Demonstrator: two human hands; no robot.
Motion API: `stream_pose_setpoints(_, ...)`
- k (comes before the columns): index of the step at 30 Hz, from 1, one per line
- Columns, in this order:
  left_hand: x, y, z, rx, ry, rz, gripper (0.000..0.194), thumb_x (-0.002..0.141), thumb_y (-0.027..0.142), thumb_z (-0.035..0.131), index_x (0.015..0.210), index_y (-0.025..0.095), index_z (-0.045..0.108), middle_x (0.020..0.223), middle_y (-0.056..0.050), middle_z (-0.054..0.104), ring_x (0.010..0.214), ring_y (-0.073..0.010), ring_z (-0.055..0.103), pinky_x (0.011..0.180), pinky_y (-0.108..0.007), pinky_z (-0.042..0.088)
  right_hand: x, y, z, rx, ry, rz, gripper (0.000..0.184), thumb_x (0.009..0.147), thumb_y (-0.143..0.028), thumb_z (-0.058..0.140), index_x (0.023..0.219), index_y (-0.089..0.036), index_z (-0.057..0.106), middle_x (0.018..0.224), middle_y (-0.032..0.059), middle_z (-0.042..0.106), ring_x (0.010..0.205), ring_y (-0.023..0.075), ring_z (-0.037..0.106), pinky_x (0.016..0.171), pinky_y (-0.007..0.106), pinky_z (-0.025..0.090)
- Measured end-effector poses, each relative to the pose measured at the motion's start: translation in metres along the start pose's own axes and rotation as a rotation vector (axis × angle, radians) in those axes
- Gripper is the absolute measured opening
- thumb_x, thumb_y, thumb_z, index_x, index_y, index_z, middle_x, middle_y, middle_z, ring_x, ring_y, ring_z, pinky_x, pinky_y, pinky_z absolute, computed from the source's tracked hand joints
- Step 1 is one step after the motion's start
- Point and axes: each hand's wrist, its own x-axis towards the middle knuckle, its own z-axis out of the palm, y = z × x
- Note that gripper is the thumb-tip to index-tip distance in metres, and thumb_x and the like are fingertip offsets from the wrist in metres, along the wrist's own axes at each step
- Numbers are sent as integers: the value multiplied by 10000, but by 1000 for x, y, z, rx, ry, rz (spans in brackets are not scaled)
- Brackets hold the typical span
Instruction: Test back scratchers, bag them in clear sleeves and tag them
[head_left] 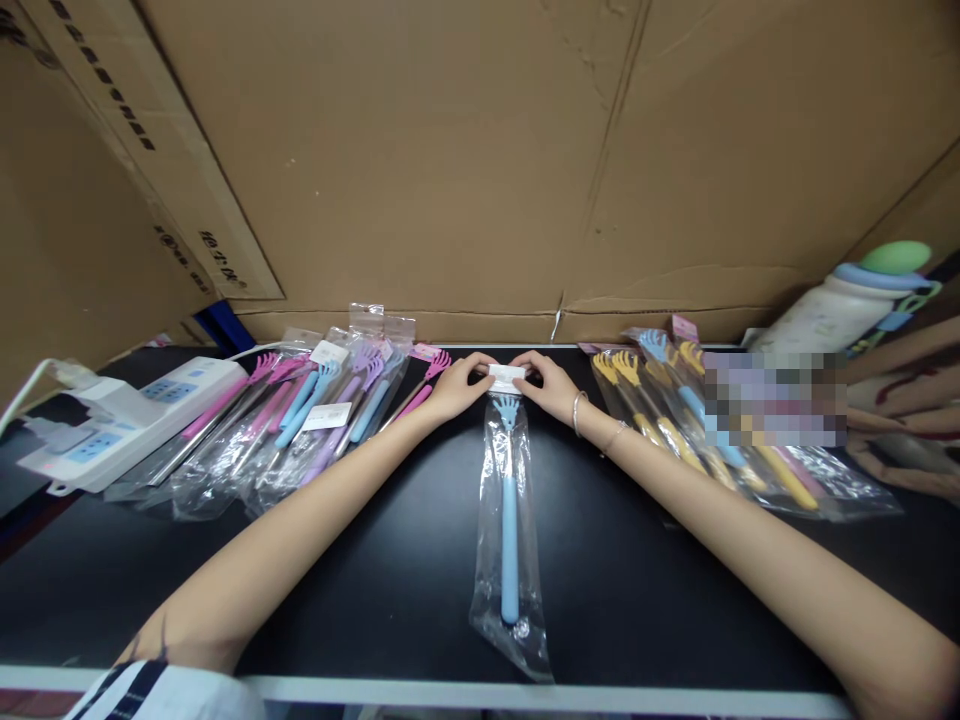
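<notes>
A back scratcher (510,540) with a light blue handle and a blue claw head lies lengthwise in a clear plastic bag (486,590) on the black table, its head pointing away from me. At the bag's far end is a small white label (507,378). My left hand (466,385) pinches the label's left side between thumb and fingers. On its right side my right hand (550,388), with a bracelet at the wrist, pinches it too. Parts of the fingers behind the label are hidden.
Bagged pink, purple and blue back scratchers (330,400) lie left; a second pile, mostly yellow (652,420), lies right. A white power strip (150,420) with plugs sits far left. A bottle (832,310) leans beside another person's hand (907,440). Cardboard (450,160) stands behind.
</notes>
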Motion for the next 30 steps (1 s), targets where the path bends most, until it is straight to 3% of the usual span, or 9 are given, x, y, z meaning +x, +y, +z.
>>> stream_pose_setpoints(8,-1,0,1,280,6,-39,193,821,226,567,1006,204,615,1098,-49,634,1073,-254,500,981,-427,366,-2,-3,-3,-260,10,81,153,724,-254,646,875,-239,629,922,31,642,927,250,484,871,431,362)
stream_pose_setpoints(24,-4,8,1,448,-62,-67,257,858,270,520,1089,252,630,1169,0,596,1121,-227,452,1016,-380,345,-3,-13,-5,-454,-74,158,159,808,-338,599,921,-277,693,1017,39,616,1011,258,460,891,418,346)
stream_pose_setpoints(30,-4,5,1,472,-42,-73,322,862,150,435,1118,242,608,1175,0,595,1133,-203,459,1024,-347,345,-4,-12,-5,-505,-76,130,183,855,-250,510,974,-255,649,1040,48,605,1010,245,459,866,397,369)
